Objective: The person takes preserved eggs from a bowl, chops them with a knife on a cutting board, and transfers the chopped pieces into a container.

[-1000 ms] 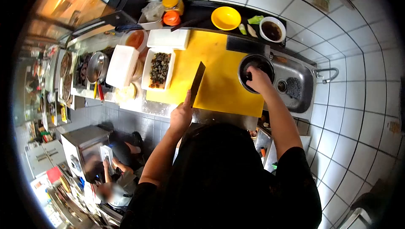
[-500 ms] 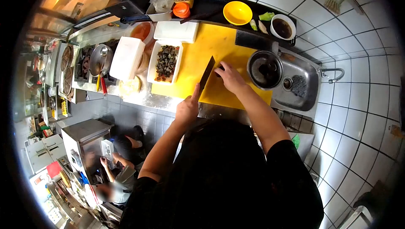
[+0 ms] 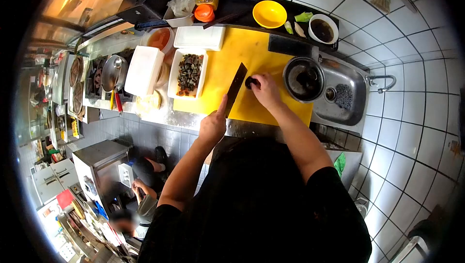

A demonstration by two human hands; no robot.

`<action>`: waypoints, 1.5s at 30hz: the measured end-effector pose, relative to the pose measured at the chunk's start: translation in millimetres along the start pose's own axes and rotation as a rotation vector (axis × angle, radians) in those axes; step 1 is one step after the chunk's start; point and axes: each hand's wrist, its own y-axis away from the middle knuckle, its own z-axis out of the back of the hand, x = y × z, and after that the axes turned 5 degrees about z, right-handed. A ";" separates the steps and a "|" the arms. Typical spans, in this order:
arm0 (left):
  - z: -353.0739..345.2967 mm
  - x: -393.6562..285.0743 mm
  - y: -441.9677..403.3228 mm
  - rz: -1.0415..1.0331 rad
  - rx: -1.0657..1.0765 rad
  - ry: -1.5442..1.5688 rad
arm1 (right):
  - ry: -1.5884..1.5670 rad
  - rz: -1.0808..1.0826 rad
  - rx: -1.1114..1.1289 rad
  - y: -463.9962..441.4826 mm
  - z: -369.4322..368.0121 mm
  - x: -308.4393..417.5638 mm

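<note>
My left hand (image 3: 213, 126) is closed round the handle of a wide-bladed kitchen knife (image 3: 236, 87), index finger stretched along it. The dark blade stands over the yellow cutting board (image 3: 220, 69), pointing away from me. Just to its right, my right hand (image 3: 265, 90) pinches a small, dark, round piece of food (image 3: 251, 83) at the board; its kind is unclear. A white tray (image 3: 206, 67) left of the knife holds chopped dark chunks (image 3: 190, 73) with some orange bits. Right of my right hand, a metal bowl (image 3: 286, 81) has dark pieces in it.
The steel sink (image 3: 356, 110) with its faucet (image 3: 385, 84) is at the right. Along the back shelf stand a yellow bowl (image 3: 269, 14) and a white bowl (image 3: 334, 29) of dark liquid. Pans (image 3: 115, 71) sit on the stove at left. Another person (image 3: 145, 205) is low behind me at left.
My right hand has drawn slightly away from the blade, and the dark round piece shows more in its fingers. The knife stays nearly in place. The other person has shifted position.
</note>
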 end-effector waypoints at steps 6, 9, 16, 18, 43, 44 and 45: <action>8.6 -10.5 7.0 0.001 0.026 0.075 | -0.083 -0.068 0.022 1.4 -2.9 1.0; -0.3 -8.0 4.7 -0.070 -0.064 0.092 | -0.103 -0.081 0.023 2.9 -3.9 0.2; -3.8 -9.2 0.2 -0.067 -0.043 0.165 | -0.034 -0.048 0.008 7.6 -3.6 -5.2; -2.8 -11.6 -1.1 -0.051 -0.021 0.144 | -0.017 -0.042 0.006 7.8 -2.5 -6.2; -15.9 -41.8 -19.3 -0.009 0.178 -0.077 | 0.037 -0.170 0.079 17.1 4.8 -10.8; -24.6 -38.2 -20.9 -0.035 0.163 -0.102 | 0.026 -0.184 0.107 17.3 5.8 -11.0; -30.5 -36.5 -23.7 -0.060 0.146 -0.128 | 0.015 -0.195 0.134 14.3 8.4 -7.3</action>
